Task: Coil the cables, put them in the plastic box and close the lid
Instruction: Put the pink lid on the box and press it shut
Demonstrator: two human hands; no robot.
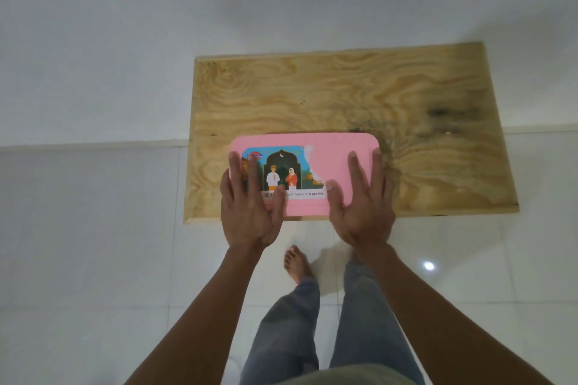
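A pink plastic lid (331, 162) with a torn colourful sticker covers the plastic box at the near left of a plywood board (406, 109). My left hand (248, 206) lies flat on the lid's left end, fingers spread over the sticker. My right hand (359, 206) lies flat on the lid's right end, fingers apart. Neither hand grips anything. The box body and the cables are hidden under the lid.
The plywood board stands raised above a white tiled floor (93, 259), next to a white wall. Below the hands are the person's jeans-clad legs and a bare foot (295, 262). A light reflection glints on the floor at the right.
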